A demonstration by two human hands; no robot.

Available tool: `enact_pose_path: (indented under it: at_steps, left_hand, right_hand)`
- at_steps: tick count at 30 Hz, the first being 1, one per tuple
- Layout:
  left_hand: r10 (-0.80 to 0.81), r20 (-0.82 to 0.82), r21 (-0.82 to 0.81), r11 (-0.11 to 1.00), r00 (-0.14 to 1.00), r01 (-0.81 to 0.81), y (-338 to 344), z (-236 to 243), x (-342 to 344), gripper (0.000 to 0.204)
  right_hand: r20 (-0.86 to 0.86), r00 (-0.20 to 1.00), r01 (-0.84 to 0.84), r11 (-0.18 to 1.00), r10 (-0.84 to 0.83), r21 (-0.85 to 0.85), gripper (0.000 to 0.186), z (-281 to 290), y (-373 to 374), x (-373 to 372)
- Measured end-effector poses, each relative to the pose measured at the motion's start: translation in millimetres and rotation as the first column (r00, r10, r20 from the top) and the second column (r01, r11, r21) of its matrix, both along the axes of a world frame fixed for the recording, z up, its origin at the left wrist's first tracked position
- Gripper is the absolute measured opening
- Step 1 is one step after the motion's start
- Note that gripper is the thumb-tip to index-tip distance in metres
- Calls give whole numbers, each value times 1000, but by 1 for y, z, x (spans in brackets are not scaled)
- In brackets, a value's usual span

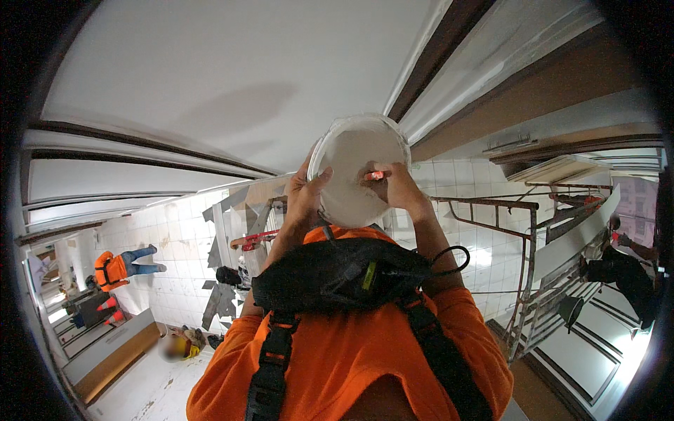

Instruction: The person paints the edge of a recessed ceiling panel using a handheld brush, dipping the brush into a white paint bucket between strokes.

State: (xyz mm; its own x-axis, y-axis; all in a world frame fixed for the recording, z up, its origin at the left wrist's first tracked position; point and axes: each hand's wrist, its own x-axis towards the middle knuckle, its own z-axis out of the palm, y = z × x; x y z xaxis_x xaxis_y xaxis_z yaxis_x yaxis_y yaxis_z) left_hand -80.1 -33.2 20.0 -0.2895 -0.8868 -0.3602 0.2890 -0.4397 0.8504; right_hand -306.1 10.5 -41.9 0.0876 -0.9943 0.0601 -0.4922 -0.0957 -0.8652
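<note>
My left hand [305,189] grips the near-left side of a round white bucket [315,151], thumb over its rim. Inside lies pale, greyish paste [351,203], with some smeared along the rim. My right hand [399,188] is over the inside of the bucket at its right half, fingers closed on a small red-orange handled tool [373,175]. The working end of that tool is hidden by my fingers or the paste.
Scaffold frames [495,203] stand at right, with a dark-clothed person [618,274] beyond. At left are a person in orange [112,270], traffic cones [112,314] and another person in yellow [182,347]. Broken grey pieces [219,309] lie on white tiles. A white panelled surface [210,63] spans the top.
</note>
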Motion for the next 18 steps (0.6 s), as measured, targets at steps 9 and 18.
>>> enact_pose_path:
  at_steps: [9,18]
  left_hand:
    - [110,-87,128,987,990,-98,-1,4,2,43]
    - [245,-142,214,954,959,-212,3,12,3,42]
  right_hand:
    - [267,939,162,963,-218,217,23,81,10,-24]
    - [469,817,349,935,-336,60,17,118,28,-29]
